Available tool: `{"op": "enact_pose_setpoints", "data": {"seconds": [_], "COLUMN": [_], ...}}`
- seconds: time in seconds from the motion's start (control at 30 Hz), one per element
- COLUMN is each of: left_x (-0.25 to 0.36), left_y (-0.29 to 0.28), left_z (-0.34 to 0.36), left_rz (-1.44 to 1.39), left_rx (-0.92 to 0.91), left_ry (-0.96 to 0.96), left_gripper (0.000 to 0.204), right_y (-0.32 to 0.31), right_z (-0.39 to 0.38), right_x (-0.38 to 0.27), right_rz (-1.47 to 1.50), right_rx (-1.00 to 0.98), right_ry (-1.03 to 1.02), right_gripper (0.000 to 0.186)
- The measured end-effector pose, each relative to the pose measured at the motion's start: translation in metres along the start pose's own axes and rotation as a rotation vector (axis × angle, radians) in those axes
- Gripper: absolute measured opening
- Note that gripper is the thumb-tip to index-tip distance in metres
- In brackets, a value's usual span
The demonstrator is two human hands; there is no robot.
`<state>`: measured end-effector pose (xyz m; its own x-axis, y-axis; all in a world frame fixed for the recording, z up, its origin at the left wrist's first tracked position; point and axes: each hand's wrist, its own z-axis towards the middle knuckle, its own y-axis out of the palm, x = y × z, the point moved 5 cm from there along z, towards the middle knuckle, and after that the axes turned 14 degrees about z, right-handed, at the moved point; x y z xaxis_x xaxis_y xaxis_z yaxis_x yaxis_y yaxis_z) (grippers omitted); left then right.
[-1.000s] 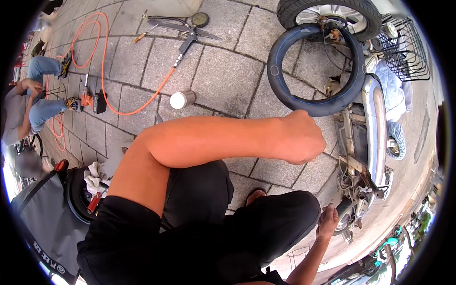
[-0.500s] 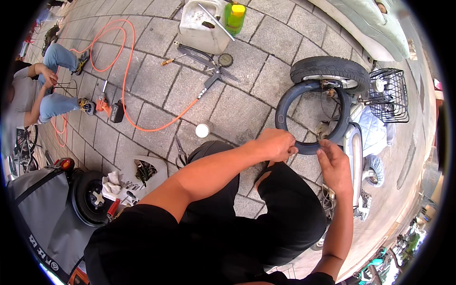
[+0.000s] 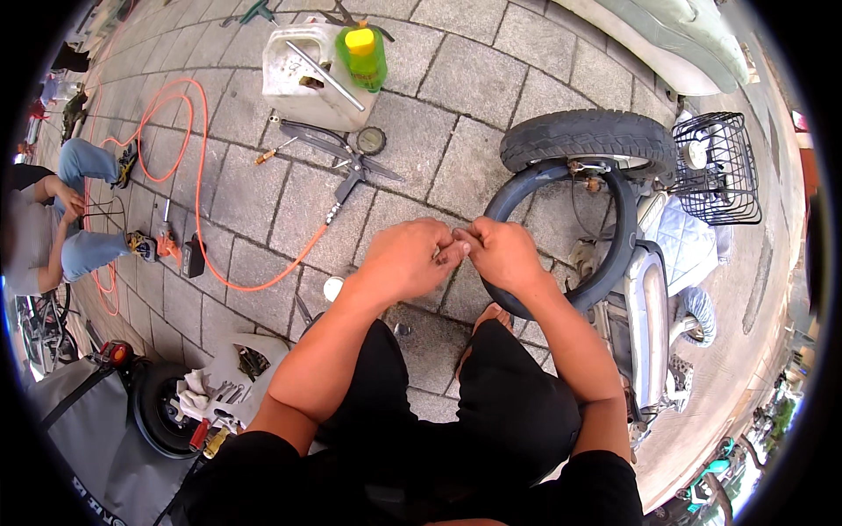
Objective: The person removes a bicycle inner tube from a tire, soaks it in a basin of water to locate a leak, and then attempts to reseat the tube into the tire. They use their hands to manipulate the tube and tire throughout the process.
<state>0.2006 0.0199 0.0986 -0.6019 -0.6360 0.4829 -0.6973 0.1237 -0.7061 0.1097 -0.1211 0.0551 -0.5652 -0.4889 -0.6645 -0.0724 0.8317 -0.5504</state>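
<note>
My left hand and my right hand meet at their fingertips in the middle of the view, both pinched; whatever lies between the fingers is too small to make out. Just right of my hands, a black inner tube rests against the scooter's metal frame, beneath a treaded tyre on a wheel; my right hand partly covers the tube. Beyond my hands, an inflator with a gauge lies on the paving, joined to an orange hose. A small white canister stands beside my left wrist.
A plastic jug, a green bottle and a wire basket are farther off. At left are a seated person's jeans, an orange drill, a grey bag and a tray of tools.
Both hands have moved: my right hand rose from low at the right, my left swung back from the tube's lower edge, and they now meet at centre. The camera's view has shifted too.
</note>
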Motion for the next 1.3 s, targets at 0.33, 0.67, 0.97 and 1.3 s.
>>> {"op": "enact_pose_setpoints", "data": {"seconds": [0.33, 0.67, 0.97, 1.3], "left_x": [-0.016, 0.044, 0.089, 0.168], "left_y": [0.031, 0.053, 0.098, -0.164], "left_z": [0.050, 0.042, -0.046, -0.042], "left_rz": [0.115, 0.035, -0.505, -0.766], "left_rx": [0.159, 0.146, 0.162, 0.420], "left_ry": [0.016, -0.126, -0.393, -0.295], "left_gripper": [0.050, 0.050, 0.040, 0.031], "right_y": [-0.005, -0.076, -0.156, -0.256], "right_z": [0.007, -0.048, -0.236, -0.240], "right_x": [0.061, 0.040, -0.031, -0.102], "right_rz": [0.353, 0.817, 0.729, 0.775], "right_rx": [0.123, 0.188, 0.428, 0.280], "right_ry": [-0.093, 0.094, 0.336, 0.397], "right_gripper": [0.030, 0.019, 0.022, 0.028]}}
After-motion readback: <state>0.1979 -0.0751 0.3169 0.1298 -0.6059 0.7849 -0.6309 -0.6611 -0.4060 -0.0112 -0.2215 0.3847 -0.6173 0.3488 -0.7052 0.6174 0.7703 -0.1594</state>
